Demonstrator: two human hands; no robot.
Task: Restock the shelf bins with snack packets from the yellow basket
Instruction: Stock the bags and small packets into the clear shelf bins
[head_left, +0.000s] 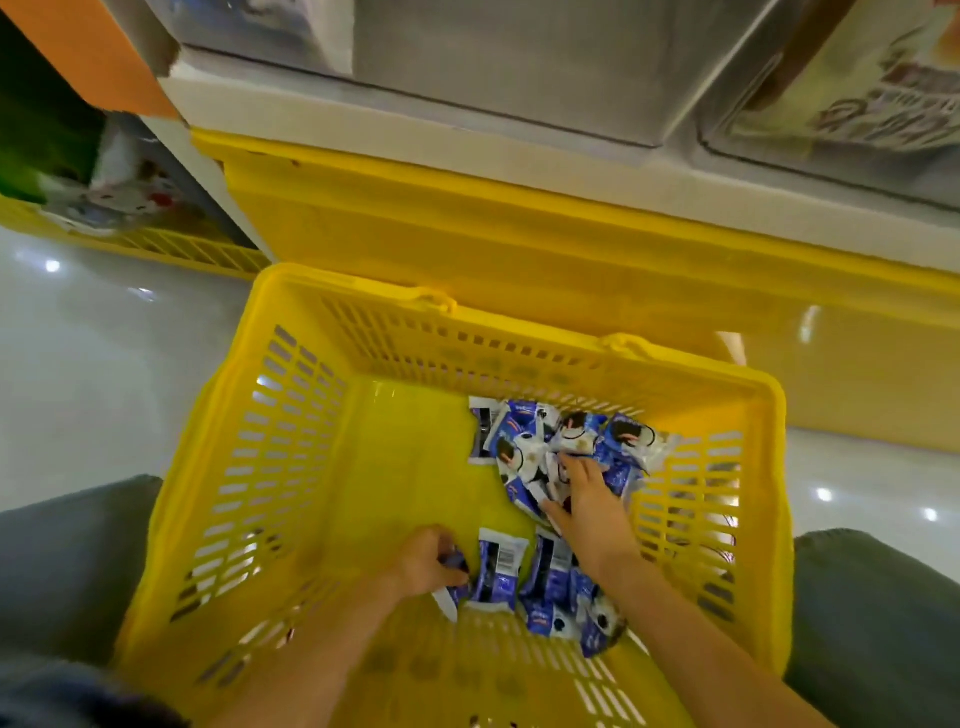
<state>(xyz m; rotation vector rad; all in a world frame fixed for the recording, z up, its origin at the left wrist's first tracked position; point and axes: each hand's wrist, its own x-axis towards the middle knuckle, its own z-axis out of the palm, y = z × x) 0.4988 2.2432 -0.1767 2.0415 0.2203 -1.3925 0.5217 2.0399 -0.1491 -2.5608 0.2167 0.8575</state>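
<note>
Bright overhead light, glare spots on floor (78, 364), blurred wide-angle edges.

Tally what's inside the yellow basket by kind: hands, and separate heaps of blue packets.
Hands: 2 (left hand, gripping one packet; right hand, on the far heap)
Heaps of blue packets: 2 (far heap, near heap)
Total: 4, inside the yellow basket. Packets overlap too much to count singly.

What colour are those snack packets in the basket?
The packets are blue and white; head view.
</note>
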